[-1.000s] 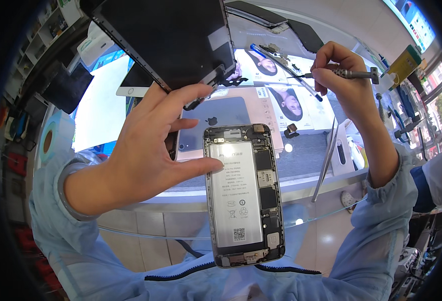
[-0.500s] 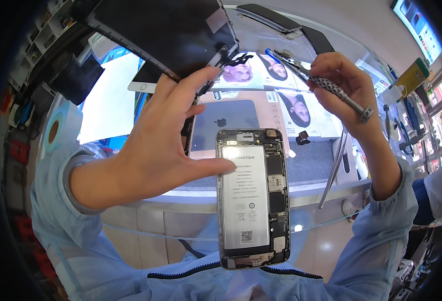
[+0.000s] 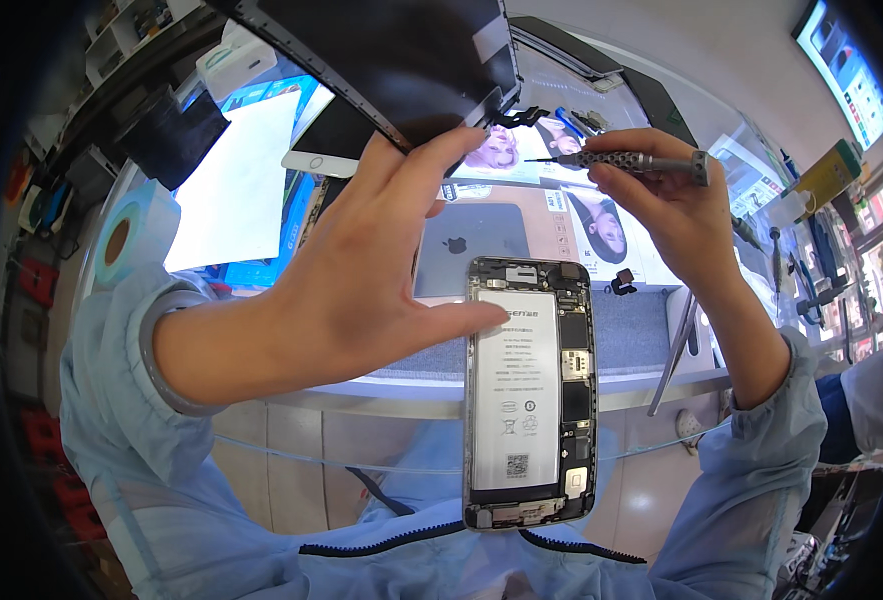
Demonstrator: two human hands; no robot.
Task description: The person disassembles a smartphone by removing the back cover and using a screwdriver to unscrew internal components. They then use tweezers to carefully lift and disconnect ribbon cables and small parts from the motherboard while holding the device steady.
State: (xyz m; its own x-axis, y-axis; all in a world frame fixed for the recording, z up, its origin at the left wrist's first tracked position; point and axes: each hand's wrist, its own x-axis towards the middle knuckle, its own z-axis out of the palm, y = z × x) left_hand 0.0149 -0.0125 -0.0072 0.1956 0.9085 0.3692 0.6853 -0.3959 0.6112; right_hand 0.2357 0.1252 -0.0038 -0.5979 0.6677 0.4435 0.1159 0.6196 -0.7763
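My left hand (image 3: 361, 275) grips the lower edge of a dark phone screen (image 3: 401, 60), which is tilted up at the top of the view. Its thumb stretches over the upper part of an opened phone body (image 3: 577, 440), by the silver battery (image 3: 516, 400). A flex cable (image 3: 524, 118) sticks out from the screen's corner near my fingertips. My right hand (image 3: 676, 205) is closed around a screwdriver (image 3: 661, 165) with a patterned metal handle. The thin tip points left, toward the flex cable, and stands apart from the phone body.
A white-framed phone (image 3: 326, 155) lies behind my left hand. A roll of tape (image 3: 136, 240) stands at the left. Metal tweezers (image 3: 673, 355) lean over the table's front edge. A small dark part (image 3: 622, 283) rests on the grey mat (image 3: 621, 330). A screen (image 3: 846, 65) glows at upper right.
The screwdriver has swung from slanting down to nearly level, its tip now pointing left. The phone body, the screen and my left hand appear shifted slightly right in the view.
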